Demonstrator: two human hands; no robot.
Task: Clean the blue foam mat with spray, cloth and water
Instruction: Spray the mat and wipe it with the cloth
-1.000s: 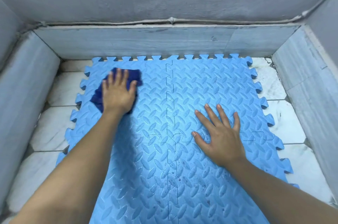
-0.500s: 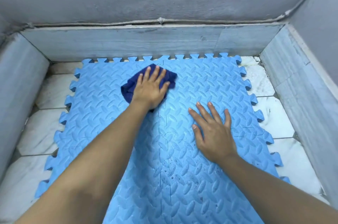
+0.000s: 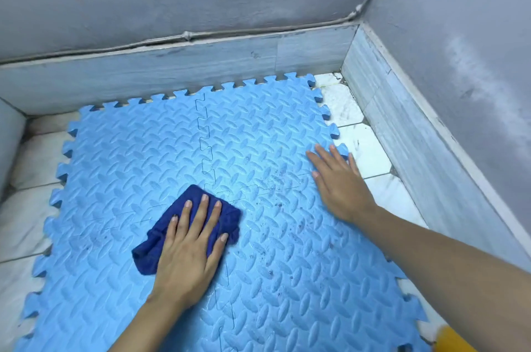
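Observation:
A blue foam mat [image 3: 120,156] of interlocking tiles with a raised oval pattern covers the floor. Dark specks dot its right and near part. A dark blue cloth [image 3: 230,215] lies crumpled near the mat's middle. My left hand [image 3: 189,251] presses flat on the cloth with straight, spread fingers. My right hand [image 3: 339,182] rests flat on the mat near its right edge, fingers straight, with nothing in it.
White marble floor tiles [image 3: 356,139] show around the mat on the left and right. Low grey marble skirting [image 3: 172,75] and grey walls close in the far side and the right side [image 3: 416,127]. A yellow object [image 3: 451,341] shows at the bottom right corner.
My left hand has slid the cloth from the mat's far left across the far middle and then back toward me. My right hand has shifted to the mat's right edge.

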